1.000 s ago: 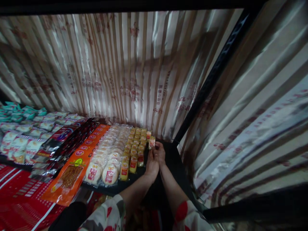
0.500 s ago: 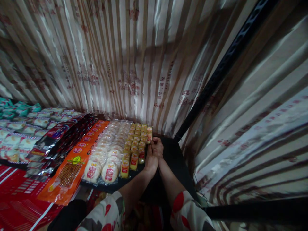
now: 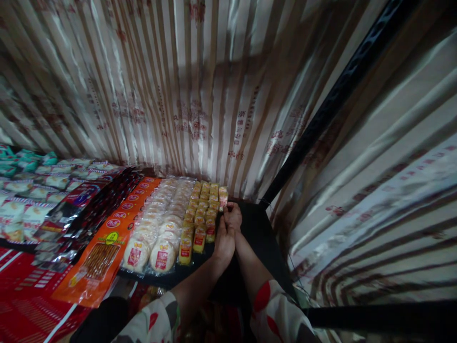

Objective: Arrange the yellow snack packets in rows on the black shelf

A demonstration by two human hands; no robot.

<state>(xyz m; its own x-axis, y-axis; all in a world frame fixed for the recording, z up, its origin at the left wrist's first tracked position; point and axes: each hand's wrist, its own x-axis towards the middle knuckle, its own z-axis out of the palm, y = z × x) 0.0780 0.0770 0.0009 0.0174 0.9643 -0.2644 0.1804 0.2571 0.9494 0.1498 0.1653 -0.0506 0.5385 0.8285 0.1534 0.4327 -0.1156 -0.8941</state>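
My left hand (image 3: 223,240) and my right hand (image 3: 233,216) are pressed together at the right end of a dark shelf (image 3: 257,233). Their fingertips close on a small yellow and red snack packet (image 3: 223,198) at the far end of the rightmost packet row. That row is part of several rows of small yellow packets (image 3: 201,214). Left of them lie rows of round white buns in clear wrappers (image 3: 157,233). Both sleeves are pale with red flowers.
Orange packets (image 3: 107,247) and black packets (image 3: 89,209) lie further left, with white and teal packets (image 3: 32,186) beyond. A striped shiny curtain (image 3: 185,95) hangs behind the shelf. A black post (image 3: 332,105) rises at the right corner.
The small packet in my fingers has gone down from slightly raised to the end of the right row. Both hands have stayed together and shifted a little further back.
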